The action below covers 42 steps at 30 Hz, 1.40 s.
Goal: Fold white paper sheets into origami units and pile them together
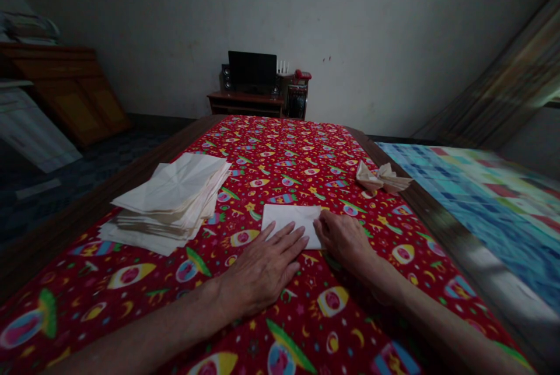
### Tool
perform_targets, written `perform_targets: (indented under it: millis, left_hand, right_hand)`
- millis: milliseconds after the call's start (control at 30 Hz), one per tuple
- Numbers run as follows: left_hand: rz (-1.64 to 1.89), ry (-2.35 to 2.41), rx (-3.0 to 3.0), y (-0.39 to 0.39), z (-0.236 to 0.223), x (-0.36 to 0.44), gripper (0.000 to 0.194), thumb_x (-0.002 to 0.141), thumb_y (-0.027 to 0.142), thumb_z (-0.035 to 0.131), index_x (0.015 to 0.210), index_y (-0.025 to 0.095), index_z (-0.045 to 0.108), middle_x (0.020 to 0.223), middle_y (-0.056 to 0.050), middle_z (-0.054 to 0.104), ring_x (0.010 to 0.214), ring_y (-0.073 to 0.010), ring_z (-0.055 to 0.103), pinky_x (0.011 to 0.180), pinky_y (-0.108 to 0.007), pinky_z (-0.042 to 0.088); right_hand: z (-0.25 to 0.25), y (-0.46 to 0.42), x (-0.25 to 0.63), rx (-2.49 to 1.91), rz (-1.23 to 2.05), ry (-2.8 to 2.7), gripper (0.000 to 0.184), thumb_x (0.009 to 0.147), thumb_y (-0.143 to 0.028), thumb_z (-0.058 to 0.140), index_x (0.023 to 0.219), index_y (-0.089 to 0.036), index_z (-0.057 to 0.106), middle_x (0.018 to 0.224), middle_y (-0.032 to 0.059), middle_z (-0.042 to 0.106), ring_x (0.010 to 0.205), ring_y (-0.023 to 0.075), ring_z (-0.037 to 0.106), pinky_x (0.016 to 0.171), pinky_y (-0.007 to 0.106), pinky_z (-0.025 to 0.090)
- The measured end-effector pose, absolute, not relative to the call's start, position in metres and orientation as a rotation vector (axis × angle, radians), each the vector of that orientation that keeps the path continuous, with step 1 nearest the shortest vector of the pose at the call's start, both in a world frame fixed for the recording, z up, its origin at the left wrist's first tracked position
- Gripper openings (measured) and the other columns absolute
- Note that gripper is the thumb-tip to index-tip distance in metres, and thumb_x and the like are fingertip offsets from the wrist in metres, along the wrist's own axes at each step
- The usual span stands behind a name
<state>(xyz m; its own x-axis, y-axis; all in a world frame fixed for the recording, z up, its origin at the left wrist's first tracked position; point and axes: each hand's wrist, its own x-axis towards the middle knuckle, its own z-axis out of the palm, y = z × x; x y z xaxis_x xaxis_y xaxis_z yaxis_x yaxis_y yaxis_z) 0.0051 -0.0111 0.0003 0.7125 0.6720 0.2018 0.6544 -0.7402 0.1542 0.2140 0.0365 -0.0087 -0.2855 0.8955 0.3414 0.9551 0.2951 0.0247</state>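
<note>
A folded white sheet of paper (280,213) lies flat on the red patterned cloth (284,182) in front of me. My left hand (269,264) rests on its lower left part, fingers stretched out and lying flat. At the right edge of the paper, my right hand (345,241) has its fingers curled and pinched together on the paper's side. Those fingertips partly hide that edge. To the left sits a stack of creased paper sheets (175,188), loosely piled. Over on the right is a folded paper figure (382,178) with pleated, wing-like parts.
Dark wooden edges (420,206) border the cloth. Past the right edge is a colourful checked surface (472,206). Against the far wall, a small desk (245,98) bears a monitor (252,70) and speakers. A wooden cabinet (74,92) stands at the left.
</note>
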Motion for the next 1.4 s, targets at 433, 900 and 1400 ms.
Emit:
perform_targets:
  millis: [433,900,1400]
  left_hand:
    - [0.353,1.094,2.823,-0.0105,0.0007,0.0052,0.044,0.097,0.029,0.032,0.14,0.022,0.034,0.148,-0.002,0.033,0.138,-0.0223,0.026,0.113,-0.047,0.021]
    - [0.351,1.103,2.792,-0.0108,-0.0005,0.0048,0.043,0.097,0.03,0.03,0.139,0.024,0.034,0.149,0.0,0.032,0.138,-0.0205,0.025,0.114,-0.047,0.02]
    - [0.371,1.113,2.811,-0.0108,-0.0023,0.0046,0.043,0.097,0.031,0.031,0.139,0.023,0.034,0.148,0.0,0.033,0.138,-0.0205,0.026,0.113,-0.046,0.021]
  right_hand:
    - [-0.0048,0.0362,0.2107,-1.765,-0.318,-2.299,0.025,0.088,-0.03,0.042,0.078,-0.017,0.061,0.06,0.0049,0.065,0.049,0.0134,0.052,0.05,0.027,0.02]
    - [-0.007,0.0381,0.2134,-1.692,-0.261,-2.305,0.025,0.089,-0.029,0.042,0.08,-0.016,0.061,0.058,0.0035,0.061,0.048,0.0117,0.048,0.048,0.026,0.02]
    - [-0.0032,0.0334,0.2114,-1.724,-0.25,-2.32,0.024,0.089,-0.029,0.042,0.08,-0.016,0.06,0.06,0.0034,0.062,0.049,0.0126,0.049,0.05,0.027,0.019]
